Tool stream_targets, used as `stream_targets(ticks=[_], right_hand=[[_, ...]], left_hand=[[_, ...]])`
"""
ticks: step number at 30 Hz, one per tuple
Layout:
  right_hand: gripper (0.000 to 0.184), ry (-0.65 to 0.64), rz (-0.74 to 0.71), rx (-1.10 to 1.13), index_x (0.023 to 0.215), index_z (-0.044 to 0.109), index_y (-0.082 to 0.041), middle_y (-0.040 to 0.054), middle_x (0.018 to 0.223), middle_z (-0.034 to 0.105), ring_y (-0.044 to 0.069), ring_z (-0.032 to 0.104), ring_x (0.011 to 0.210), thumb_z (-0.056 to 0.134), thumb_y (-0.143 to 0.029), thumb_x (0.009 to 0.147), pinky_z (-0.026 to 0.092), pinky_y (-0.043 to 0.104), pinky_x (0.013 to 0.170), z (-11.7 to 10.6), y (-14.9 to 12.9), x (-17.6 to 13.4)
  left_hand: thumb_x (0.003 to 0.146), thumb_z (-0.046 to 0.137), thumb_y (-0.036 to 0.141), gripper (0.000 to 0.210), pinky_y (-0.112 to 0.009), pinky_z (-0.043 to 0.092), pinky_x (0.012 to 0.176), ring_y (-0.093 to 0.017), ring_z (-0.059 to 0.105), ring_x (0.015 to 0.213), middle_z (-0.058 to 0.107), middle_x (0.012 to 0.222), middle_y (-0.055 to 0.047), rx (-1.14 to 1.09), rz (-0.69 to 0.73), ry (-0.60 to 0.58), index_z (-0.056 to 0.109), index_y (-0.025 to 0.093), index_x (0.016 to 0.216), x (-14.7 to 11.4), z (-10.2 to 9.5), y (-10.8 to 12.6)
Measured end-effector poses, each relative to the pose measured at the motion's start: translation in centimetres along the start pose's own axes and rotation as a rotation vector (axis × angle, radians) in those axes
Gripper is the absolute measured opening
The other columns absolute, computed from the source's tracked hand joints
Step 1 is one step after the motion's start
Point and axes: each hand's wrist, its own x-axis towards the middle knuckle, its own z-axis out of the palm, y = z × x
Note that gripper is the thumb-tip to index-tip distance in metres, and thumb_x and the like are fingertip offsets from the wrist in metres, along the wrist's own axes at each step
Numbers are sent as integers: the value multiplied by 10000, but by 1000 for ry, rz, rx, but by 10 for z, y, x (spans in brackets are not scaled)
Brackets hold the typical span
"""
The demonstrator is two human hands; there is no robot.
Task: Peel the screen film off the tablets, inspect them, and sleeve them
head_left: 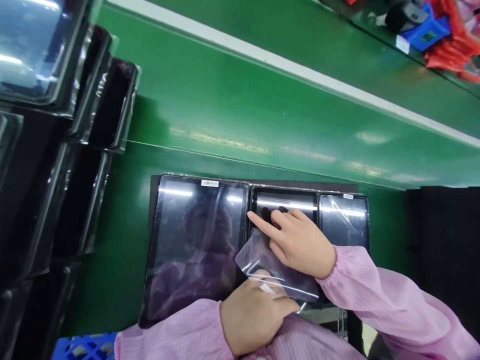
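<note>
Three dark-screened tablets lie side by side on a black mat: a large left tablet (195,245), a middle tablet (285,198) and a right tablet (345,220). White labels show on the outer two. My left hand (253,312) is closed on a clear plastic film (296,287) near the table's front edge; the film spreads over the middle tablet's lower part. Above it is my right hand (294,242), its index finger stretched towards the seam between the left and middle tablets and its other fingers partly bent. Whether its thumb touches the film I cannot tell.
Film-wrapped tablets in stacks (112,110) fill the left side of the green table (225,90). A dark block-like stack (446,250) stands at right. Blue plastic lattice (88,347) shows at bottom left. Beyond the white strip are a blue bin (425,32) and red bags (455,50).
</note>
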Motion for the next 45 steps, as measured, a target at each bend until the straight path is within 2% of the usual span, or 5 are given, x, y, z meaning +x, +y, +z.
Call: stream_targets(ticks=[13, 26, 35, 42, 45], right_hand=[[441, 200, -174, 125, 1333, 522, -151, 39, 769, 594, 177, 505, 635, 390, -74, 920, 370, 325, 654, 8, 12, -3], [261, 745, 856, 391, 1046, 738, -196, 70, 883, 722, 211, 657, 767, 560, -236, 860, 543, 379, 738, 21, 151, -117], [425, 518, 719, 430, 1239, 670, -196, 130, 1201, 656, 311, 593, 1157, 618, -337, 842, 453, 531, 1038, 55, 147, -152], [780, 380, 674, 403, 1518, 366, -221, 163, 1530, 369, 368, 312, 1439, 688, -362, 821, 277, 586, 1168, 55, 104, -190], [881, 390, 703, 530, 1551, 291, -213, 170, 1512, 390, 362, 399, 1383, 719, -379, 799, 336, 560, 1145, 64, 80, -214]], left_hand=[[1005, 396, 198, 297, -344, 417, 858, -175, 624, 806, 715, 877, -18, 75, -26, 4, 683, 196, 1084, -2, 2, 1], [931, 469, 38, 315, -298, 409, 912, -127, 653, 1036, 743, 1073, 47, -84, -47, 58, 658, 230, 1094, -7, -9, 3], [971, 448, 127, 317, -403, 494, 959, -214, 580, 1208, 659, 1288, -26, 382, -70, 126, 599, 241, 1225, -6, 3, 2], [917, 568, 209, 410, -488, 491, 873, -335, 514, 1243, 552, 1391, -131, 735, -122, 93, 551, 221, 1327, 25, 38, 22], [873, 648, 271, 594, -486, 475, 900, -347, 487, 1273, 503, 1438, -165, 751, -92, 64, 441, 177, 1422, 41, 54, 24]])
